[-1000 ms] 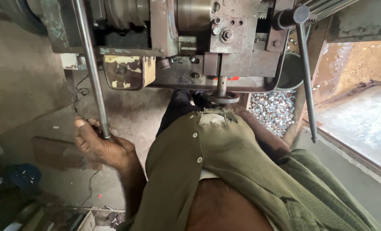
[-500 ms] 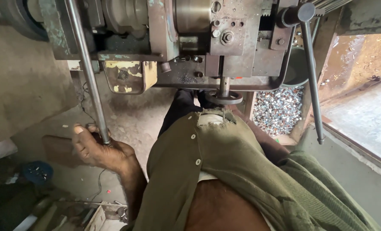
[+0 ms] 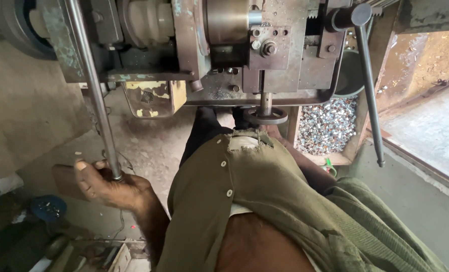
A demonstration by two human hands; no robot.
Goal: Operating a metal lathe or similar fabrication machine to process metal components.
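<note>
The left hand [image 3: 108, 187] was closed around the lower end of a long steel lever [image 3: 91, 90], fingers wrapped round the rod just above its tip. That rod ran up and slightly left to the worn machine [image 3: 224, 45] overhead, where it joined the body beside a pale stepped pulley [image 3: 144, 22]. Being bare round metal, the lever looked stiff and fairly heavy, and probably slick where it was polished by use; the low end, where the hand already sat, seemed the sensible place to grip, giving the most leverage. The right hand could not be seen at all, hidden somewhere beyond the olive shirt [image 3: 264, 201]. A second, thinner lever [image 3: 369, 95] hung untouched on the right, above a heap of small shiny metal parts [image 3: 327, 126].
</note>
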